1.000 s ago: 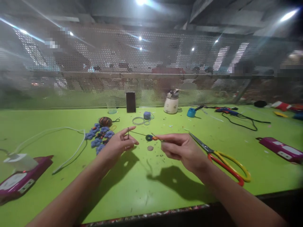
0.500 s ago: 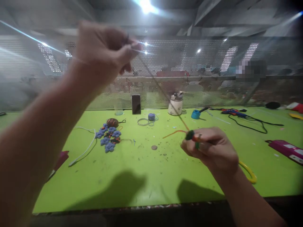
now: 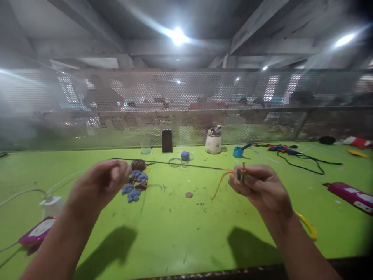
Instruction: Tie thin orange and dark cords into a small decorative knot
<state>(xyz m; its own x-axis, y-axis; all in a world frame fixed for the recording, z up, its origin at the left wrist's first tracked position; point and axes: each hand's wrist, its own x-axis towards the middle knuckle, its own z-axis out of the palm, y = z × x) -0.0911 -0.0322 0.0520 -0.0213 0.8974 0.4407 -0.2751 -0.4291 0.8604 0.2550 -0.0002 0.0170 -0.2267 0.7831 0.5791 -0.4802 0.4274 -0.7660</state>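
My right hand (image 3: pixel 260 186) is closed in a pinch on a small crochet piece (image 3: pixel 239 174) of orange and dark green yarn. A thin upright tip (image 3: pixel 244 166) sticks up at it; its kind is unclear. A loose orange yarn tail (image 3: pixel 218 186) hangs from the piece. From there a dark strand of yarn (image 3: pixel 186 165) runs nearly straight leftward to my left hand (image 3: pixel 101 182), whose fingers are curled closed, the strand reaching its upper side. Just beyond that hand lie blue crochet flowers (image 3: pixel 134 194) and a brown yarn ball (image 3: pixel 138 165).
A blue yarn ball (image 3: pixel 185 156), phone (image 3: pixel 167 141), clear cup (image 3: pixel 145 145) and white jar (image 3: pixel 213 144) stand along the perforated screen. Rightward are a blue pot (image 3: pixel 237 152), a corded tool (image 3: pixel 281 149), a purple power strip (image 3: pixel 349 196) and yellow handle (image 3: pixel 309 227). Another power strip (image 3: pixel 39 233) lies left.
My left hand has come down from high up to just above the table, and the yarn now runs nearly level. The right hand stays close to where it was. The view has tilted upward.
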